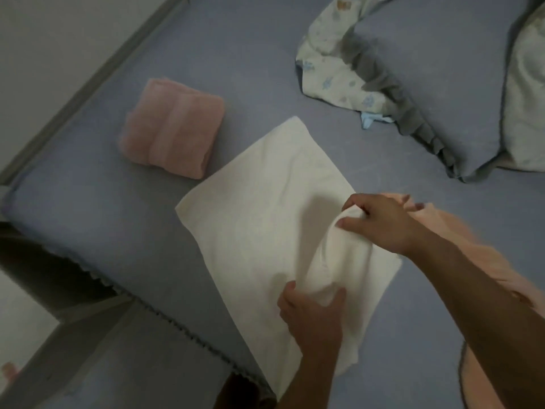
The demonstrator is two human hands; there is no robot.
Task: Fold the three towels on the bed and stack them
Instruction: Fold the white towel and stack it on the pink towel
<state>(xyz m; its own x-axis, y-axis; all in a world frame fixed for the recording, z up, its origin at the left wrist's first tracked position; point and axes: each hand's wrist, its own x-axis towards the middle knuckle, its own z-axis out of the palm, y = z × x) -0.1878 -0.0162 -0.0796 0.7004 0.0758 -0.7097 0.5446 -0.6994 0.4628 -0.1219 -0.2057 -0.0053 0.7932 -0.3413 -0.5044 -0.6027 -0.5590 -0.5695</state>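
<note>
A white towel (265, 202) lies spread flat on the blue bed sheet (118, 225), its near corner hanging past the bed's edge. My right hand (383, 222) pinches a raised fold of it near its right side. My left hand (312, 317) grips the same fold lower down. A pink towel (172, 128), folded into a thick rectangle, rests on the bed to the upper left, apart from the white one. A peach towel (460, 231) lies unfolded under and behind my right arm.
A blue pillow with a grey frill (436, 84) lies at the upper right, over a patterned cloth (330, 60). The bed's edge (165, 314) runs diagonally at lower left, with floor beyond. A wall (44, 54) borders the bed at upper left.
</note>
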